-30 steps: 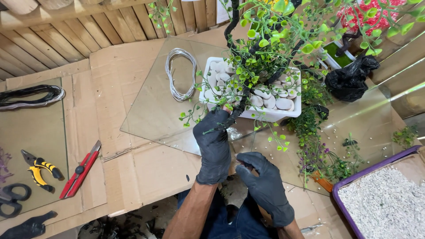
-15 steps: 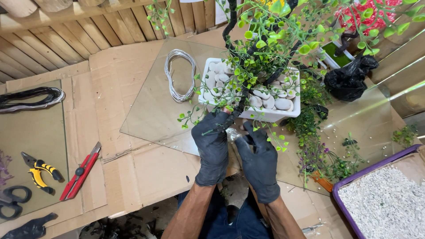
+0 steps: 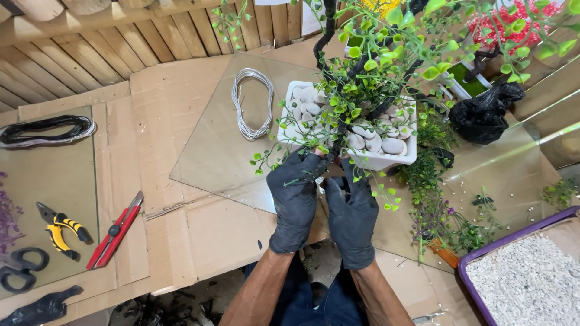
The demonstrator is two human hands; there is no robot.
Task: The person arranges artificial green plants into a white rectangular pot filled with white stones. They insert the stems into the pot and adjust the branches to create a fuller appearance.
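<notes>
An artificial bonsai tree (image 3: 374, 60) with black branches and small green leaves stands in a white square pot (image 3: 386, 160) filled with white pebbles. The pot rests on a glass sheet (image 3: 211, 151). My left hand (image 3: 296, 199), in a black glove, grips a low black branch (image 3: 329, 158) at the pot's near edge. My right hand (image 3: 353, 214), also gloved, is raised beside it with its fingers on the same branch just below the pot.
A coil of silver wire (image 3: 251, 102) lies on the glass left of the pot. At far left lie black wire (image 3: 45, 130), yellow pliers (image 3: 60, 229), a red cutter (image 3: 115, 229) and scissors (image 3: 15, 271). A purple tray of white gravel (image 3: 525, 278), loose greenery and a black bag (image 3: 483, 118) sit right.
My right hand has risen from near my lap to the branch beside my left hand. The left hand has kept its grip.
</notes>
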